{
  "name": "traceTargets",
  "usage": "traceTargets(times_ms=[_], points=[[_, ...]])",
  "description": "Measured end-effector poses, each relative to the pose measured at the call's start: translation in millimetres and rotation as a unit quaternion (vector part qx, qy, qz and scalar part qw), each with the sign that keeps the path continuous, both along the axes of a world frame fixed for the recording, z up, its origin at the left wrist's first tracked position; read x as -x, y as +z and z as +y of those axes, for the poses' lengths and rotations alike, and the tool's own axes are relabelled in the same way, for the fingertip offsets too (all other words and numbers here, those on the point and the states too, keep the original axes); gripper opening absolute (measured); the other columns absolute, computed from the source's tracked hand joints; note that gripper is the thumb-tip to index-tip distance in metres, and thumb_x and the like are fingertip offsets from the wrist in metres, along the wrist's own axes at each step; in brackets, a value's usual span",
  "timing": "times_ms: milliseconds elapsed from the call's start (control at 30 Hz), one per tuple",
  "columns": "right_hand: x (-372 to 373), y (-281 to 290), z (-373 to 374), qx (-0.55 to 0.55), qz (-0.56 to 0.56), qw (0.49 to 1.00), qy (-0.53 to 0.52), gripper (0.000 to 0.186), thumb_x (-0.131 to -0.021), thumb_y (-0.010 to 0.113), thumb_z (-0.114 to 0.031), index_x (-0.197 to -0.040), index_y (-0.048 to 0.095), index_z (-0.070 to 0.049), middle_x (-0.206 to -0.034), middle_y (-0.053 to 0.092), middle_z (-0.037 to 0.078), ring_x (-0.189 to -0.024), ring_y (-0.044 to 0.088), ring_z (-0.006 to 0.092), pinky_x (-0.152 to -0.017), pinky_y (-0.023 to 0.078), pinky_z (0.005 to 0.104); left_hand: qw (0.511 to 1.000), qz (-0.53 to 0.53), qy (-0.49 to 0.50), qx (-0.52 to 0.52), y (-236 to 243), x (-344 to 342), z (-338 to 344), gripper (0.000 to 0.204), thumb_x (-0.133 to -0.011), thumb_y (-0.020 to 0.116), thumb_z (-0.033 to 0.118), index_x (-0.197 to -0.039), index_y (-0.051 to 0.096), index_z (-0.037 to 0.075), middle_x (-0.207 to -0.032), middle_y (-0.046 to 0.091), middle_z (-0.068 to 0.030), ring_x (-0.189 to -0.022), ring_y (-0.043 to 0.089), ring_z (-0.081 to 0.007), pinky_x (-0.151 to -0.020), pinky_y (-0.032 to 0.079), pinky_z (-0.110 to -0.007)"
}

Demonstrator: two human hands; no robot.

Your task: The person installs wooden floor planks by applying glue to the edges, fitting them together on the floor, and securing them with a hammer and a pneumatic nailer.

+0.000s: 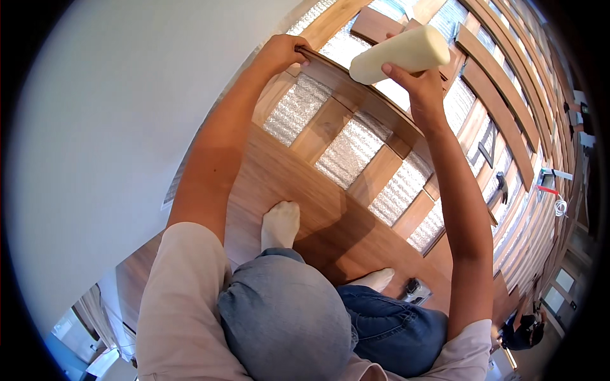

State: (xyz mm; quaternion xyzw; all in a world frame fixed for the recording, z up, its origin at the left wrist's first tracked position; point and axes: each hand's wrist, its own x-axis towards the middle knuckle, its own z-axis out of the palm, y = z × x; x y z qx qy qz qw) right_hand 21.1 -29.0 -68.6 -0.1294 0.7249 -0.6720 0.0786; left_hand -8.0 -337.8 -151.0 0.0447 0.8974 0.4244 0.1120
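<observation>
My left hand (286, 52) grips the end of a long narrow brown board (368, 97) beside the white wall. My right hand (419, 82) is closed on a cream cylindrical bottle (397, 54), held on its side above that board. Beneath them, silver foil underlay (343, 152) shows between short wooden strips (324, 117). Laid brown flooring (311, 222) lies under my socked feet, and a dark tool (416, 289), too small to make out, rests on it near my right knee.
The white wall (95, 127) runs along my left. Loose planks (499, 108) lie over slats and foil at the right, with a black square (486, 146), a hammer (502, 187) and a coiled white cord (560, 206). Another person (527, 327) is at the lower right.
</observation>
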Motion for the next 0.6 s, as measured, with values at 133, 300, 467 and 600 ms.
traceTargets(times_ms=[133,300,467,600], points=[[2.9,3.8,0.7,0.051,0.025,0.998,0.034,0.072,-0.079,0.085,-0.017,-0.141,0.050,-0.003,-0.139,0.060,0.009,-0.127,0.057,0.0252,-0.110,0.046,0.0405,1.000,0.007,-0.011,-0.001,1.9,1.3,1.5,0.027,-0.077,0.074,0.005,-0.105,0.074,0.002,-0.090,0.076,-0.0091,-0.084,0.070,-0.0170,-0.081,0.052,-0.031],[9.0,5.5,-14.6,-0.071,0.093,0.993,-0.010,0.067,-0.080,0.088,-0.028,-0.129,0.054,0.001,-0.120,0.063,0.012,-0.116,0.062,0.0250,-0.102,0.051,0.0391,1.000,0.015,-0.001,-0.005,-1.4,-0.9,-2.2,0.027,-0.074,0.073,0.006,-0.101,0.076,0.003,-0.088,0.077,-0.0084,-0.084,0.072,-0.0185,-0.080,0.054,-0.031],[3.9,-2.4,-18.2,0.011,0.109,0.991,-0.071,0.072,-0.085,0.083,-0.026,-0.137,0.043,0.001,-0.125,0.058,0.014,-0.122,0.057,0.0253,-0.106,0.047,0.0389,1.000,0.007,-0.007,-0.018,3.6,1.6,5.9,0.027,-0.075,0.071,0.005,-0.102,0.076,0.003,-0.088,0.077,-0.0076,-0.086,0.072,-0.0180,-0.080,0.054,-0.031],[-2.0,16.0,-17.8,-0.071,0.091,0.991,-0.062,0.068,-0.078,0.088,-0.021,-0.131,0.051,-0.001,-0.119,0.065,0.013,-0.114,0.063,0.0248,-0.098,0.052,0.0387,1.000,-0.003,0.011,-0.028,-5.0,-1.5,-2.1,0.028,-0.075,0.071,0.005,-0.103,0.075,0.002,-0.088,0.077,-0.0075,-0.087,0.072,-0.0181,-0.080,0.054,-0.031]])
